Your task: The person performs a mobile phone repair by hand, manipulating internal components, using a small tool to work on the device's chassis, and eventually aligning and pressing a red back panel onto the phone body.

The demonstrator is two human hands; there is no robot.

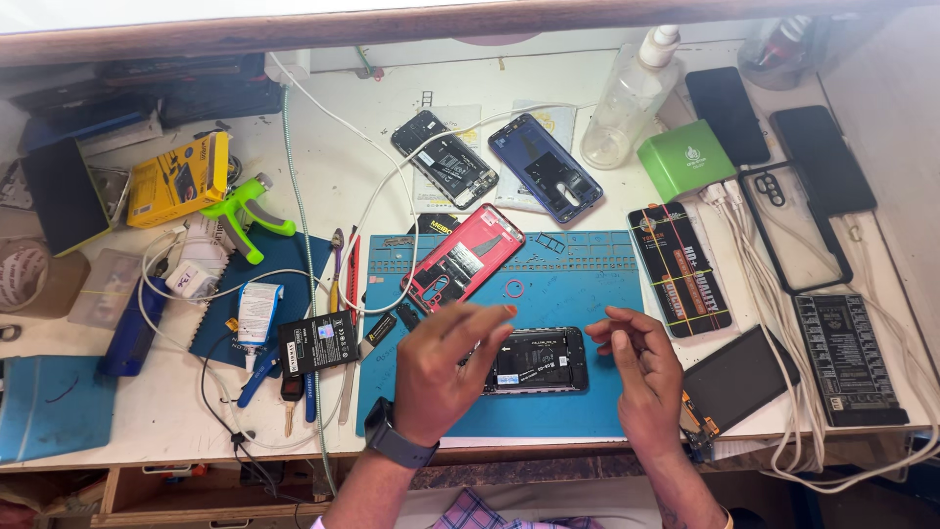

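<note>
An opened phone [537, 360] lies flat on the blue work mat [578, 294] near the front edge of the bench [382, 167], its back off and its dark insides facing up. The left hand [446, 367] hovers over the phone's left end and hides that part of it; the fingers are loosely curled with thumb and forefinger close together, but from this angle I cannot tell whether this grip has hold of anything. The right hand [638, 367] sits just beside the phone's right end, fingers bent and slightly spread, with nothing visible between them; whether a fingertip touches the phone's edge is hard to make out. A dark watch on the left wrist shows, and both forearms are cut off by the bottom of the picture. Just beyond the phone lies a red phone back cover [462, 257], tilted, with a small red ring [514, 287] beside it on the mat. Farther back rest a dark phone frame [445, 160] and a blue phone frame [544, 167], with a white cable running across them. To the left of the mat lies a black battery [315, 343], and to the right a dark screen panel [736, 377] overhangs the bench edge. A clear bottle [632, 98] stands at the back.
</note>
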